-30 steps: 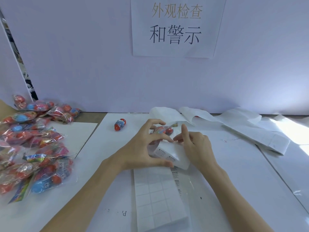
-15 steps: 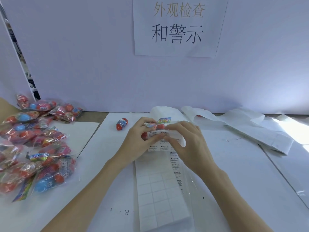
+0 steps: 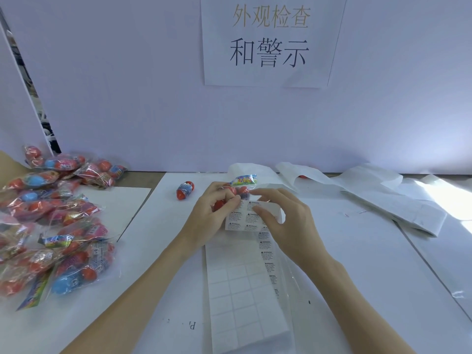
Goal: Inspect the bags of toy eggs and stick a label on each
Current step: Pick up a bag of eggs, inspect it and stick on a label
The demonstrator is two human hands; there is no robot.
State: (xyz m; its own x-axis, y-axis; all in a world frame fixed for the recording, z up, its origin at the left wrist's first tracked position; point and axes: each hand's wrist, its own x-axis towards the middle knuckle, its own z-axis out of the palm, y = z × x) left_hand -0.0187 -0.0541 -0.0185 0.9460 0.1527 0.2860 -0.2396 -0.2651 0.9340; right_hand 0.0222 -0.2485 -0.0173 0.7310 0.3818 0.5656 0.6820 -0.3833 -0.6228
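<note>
A white paper-covered bench (image 3: 357, 251) carries a long white sheet of warning labels (image 3: 242, 290). Well left of the sheet lies a heap of clear plastic bags of red and blue toy eggs (image 3: 51, 226). At the sheet's far end the left hand (image 3: 212, 215) grips one clear bag of red eggs (image 3: 236, 189), while the right hand (image 3: 283, 221) pinches the sheet's curled-up end. A loose red egg (image 3: 185, 190) lies just left of that bag.
</note>
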